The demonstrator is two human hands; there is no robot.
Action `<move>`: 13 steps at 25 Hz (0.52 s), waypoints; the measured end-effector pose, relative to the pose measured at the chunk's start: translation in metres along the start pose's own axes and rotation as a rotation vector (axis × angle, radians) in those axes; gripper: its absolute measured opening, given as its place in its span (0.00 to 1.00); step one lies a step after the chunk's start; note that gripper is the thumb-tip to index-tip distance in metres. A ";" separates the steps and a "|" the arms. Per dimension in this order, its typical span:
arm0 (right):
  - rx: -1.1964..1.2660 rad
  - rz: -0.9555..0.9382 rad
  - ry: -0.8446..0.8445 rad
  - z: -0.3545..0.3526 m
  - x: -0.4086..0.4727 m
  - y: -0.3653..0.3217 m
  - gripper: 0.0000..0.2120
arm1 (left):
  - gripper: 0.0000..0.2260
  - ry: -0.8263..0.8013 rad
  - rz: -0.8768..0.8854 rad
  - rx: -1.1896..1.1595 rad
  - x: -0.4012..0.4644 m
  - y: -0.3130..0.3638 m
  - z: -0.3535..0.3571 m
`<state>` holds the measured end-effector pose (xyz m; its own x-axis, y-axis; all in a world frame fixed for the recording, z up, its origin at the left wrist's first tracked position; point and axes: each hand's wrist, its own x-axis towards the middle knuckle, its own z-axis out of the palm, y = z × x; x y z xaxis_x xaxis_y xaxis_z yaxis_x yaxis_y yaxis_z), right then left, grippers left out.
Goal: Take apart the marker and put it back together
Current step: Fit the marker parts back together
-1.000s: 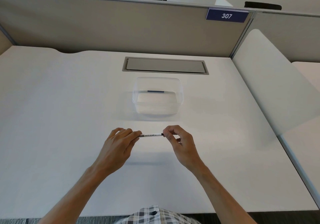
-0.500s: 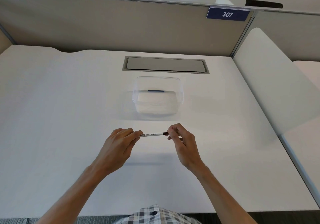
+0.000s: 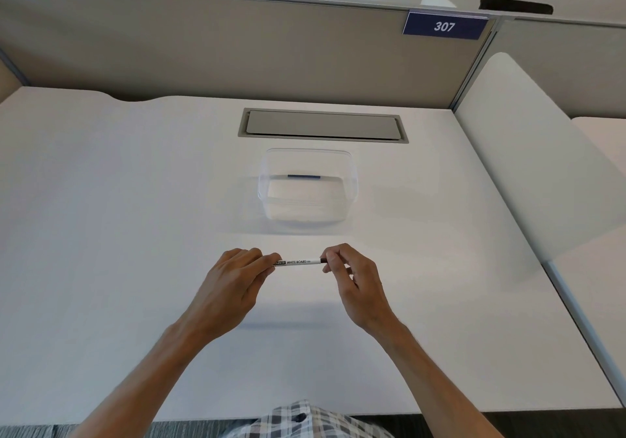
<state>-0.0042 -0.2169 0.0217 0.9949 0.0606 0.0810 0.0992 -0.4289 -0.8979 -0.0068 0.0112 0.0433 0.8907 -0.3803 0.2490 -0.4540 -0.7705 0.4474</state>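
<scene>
1. We hold the marker (image 3: 298,262) level above the desk (image 3: 101,234), at about 6 o'clock from the clear plastic tub (image 3: 306,188) and nearer to us than it. Its printed side faces up; the words "WHITE BOARD" read left to right.

2. Our left hand (image 3: 233,278) is closed round the marker's left end, fingertips and thumb pinching the barrel where the black band of the label begins. That end is hidden inside the grip, so we cannot tell whether a cap sits there.

3. Our right hand (image 3: 352,275) pinches the dark right end between thumb and forefinger, the other fingers curled loosely below. We judge this pinch is meant for pulling or twisting that end piece free while the left hand steadies the barrel.

4. Holding it across the body, one hand at each end, lets us pull straight along the marker's length. A hard pull could send a small part flying, so a short, controlled tug seems wise.

5. The tub stands open at 12 o'clock from our hands, just short of the grey cable hatch (image 3: 321,127). Through its wall we see only a thin blue strip (image 3: 304,176) near the far side; whether that is a loose object or a mark on the tub, we cannot tell. Otherwise it looks empty.

6. No part lies loose on the desk, so we judge the taking apart is barely begun.
</scene>
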 end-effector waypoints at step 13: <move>-0.092 -0.056 -0.043 -0.015 0.010 -0.003 0.11 | 0.11 0.006 -0.016 0.015 0.016 0.005 0.000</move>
<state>0.0062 -0.2287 0.0314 0.9861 0.1250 0.1094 0.1581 -0.5043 -0.8489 0.0052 0.0017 0.0498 0.8976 -0.3652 0.2470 -0.4396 -0.7842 0.4380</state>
